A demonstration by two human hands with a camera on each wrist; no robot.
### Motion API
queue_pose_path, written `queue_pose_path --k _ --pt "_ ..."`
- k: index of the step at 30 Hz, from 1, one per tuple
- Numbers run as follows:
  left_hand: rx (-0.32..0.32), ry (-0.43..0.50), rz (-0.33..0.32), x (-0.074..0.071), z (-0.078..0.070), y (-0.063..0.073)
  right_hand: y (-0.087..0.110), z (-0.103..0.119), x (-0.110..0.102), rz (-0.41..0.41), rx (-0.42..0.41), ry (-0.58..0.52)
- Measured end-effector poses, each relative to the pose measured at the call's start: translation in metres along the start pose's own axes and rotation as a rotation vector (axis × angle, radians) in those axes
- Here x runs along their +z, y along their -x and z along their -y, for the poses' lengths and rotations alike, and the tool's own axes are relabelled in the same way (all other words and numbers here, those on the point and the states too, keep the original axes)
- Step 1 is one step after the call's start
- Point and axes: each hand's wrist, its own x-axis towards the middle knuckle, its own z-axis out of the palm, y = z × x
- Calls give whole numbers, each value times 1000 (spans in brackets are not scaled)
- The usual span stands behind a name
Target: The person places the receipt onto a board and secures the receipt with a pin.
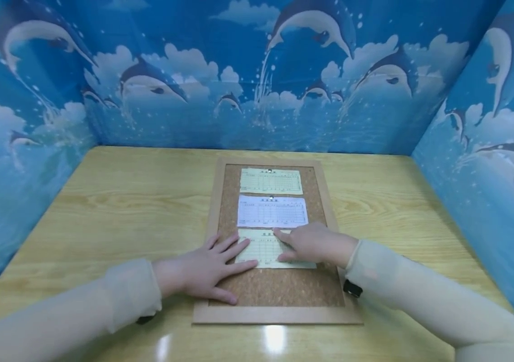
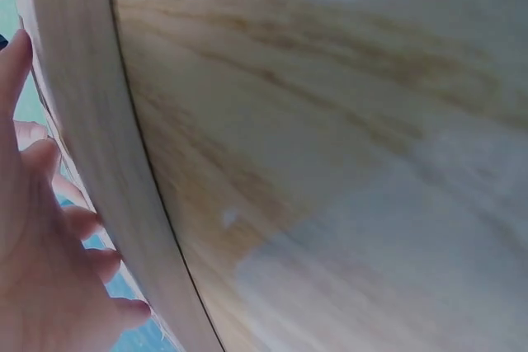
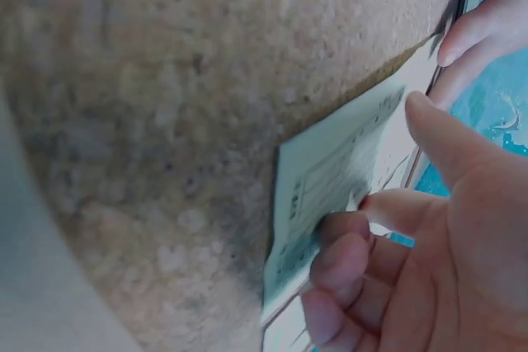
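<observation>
A wood-framed cork board [image 1: 279, 289] lies on the table. On its lower half is a pale green printed slip [image 1: 263, 249]. My left hand [image 1: 200, 271] spreads its fingers over the board's left side, with fingertips on the slip's left edge. My right hand [image 1: 313, 244] presses an extended index finger near the slip's top middle; whether a tack sits under that fingertip is hidden. In the right wrist view, the right thumb [image 3: 445, 142] is straight, and the other fingers curl loosely above the slip [image 3: 330, 179].
Higher on the board are a white slip [image 1: 272, 213] and another pale green slip [image 1: 270, 183], each with a small tack at its top. The wooden table [image 1: 139, 201] is bordered by blue dolphin-print curtains [image 1: 248, 115] at the back and sides.
</observation>
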Motion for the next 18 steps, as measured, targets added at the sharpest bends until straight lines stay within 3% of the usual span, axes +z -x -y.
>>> queue_pose_path --k 5,13,18 --pt "-6 42 -22 2 1 3 4 -7 10 -73 -38 -95" --pt "-84 64 -40 1 7 5 9 -16 18 -151 -73 -199" --pt "-144 67 -37 1 9 6 13 -22 21 -190 -44 -218"
